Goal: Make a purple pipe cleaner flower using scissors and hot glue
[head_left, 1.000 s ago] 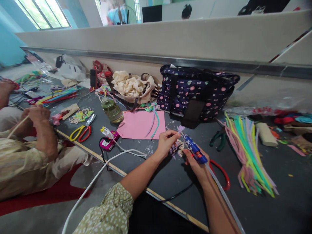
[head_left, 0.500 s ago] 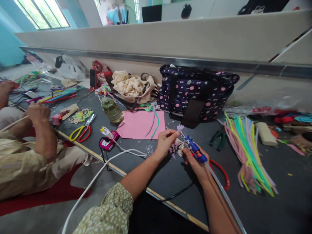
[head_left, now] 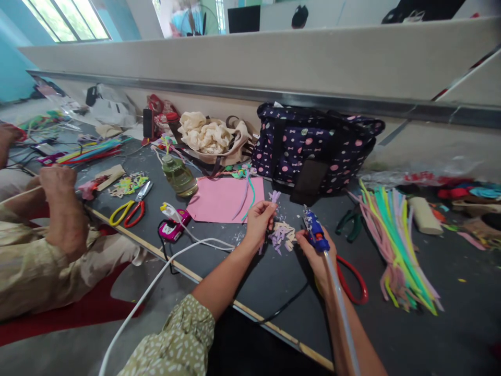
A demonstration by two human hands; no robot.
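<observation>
Between the fingertips of my left hand (head_left: 259, 224) is a small purple flower-like piece (head_left: 274, 196), held upright. My right hand (head_left: 319, 256) is wrapped round a blue glue gun (head_left: 314, 230), whose nozzle points up and away from me. A clear glue stick trails from the gun's rear along my forearm. On the dark table between my hands lies a small pile of purple and cream pieces (head_left: 282, 236). Behind my left hand is a pink sheet (head_left: 223, 201) with a purple and a green strip on it. Gun and flower piece are apart.
Fuzzy coloured stems (head_left: 399, 245), green pliers (head_left: 349, 224) and a red handle (head_left: 354, 282) lie right. A patterned bag (head_left: 313, 151) and a bottle (head_left: 179, 176) stand behind. Scissors (head_left: 135, 204), a pink power block (head_left: 174, 226) and a white cable lie left, beside another person's hand (head_left: 58, 183).
The glue gun has moved away from the purple piece and turned more upright. My left hand has shifted slightly left with the piece, so the pile between my hands shows more.
</observation>
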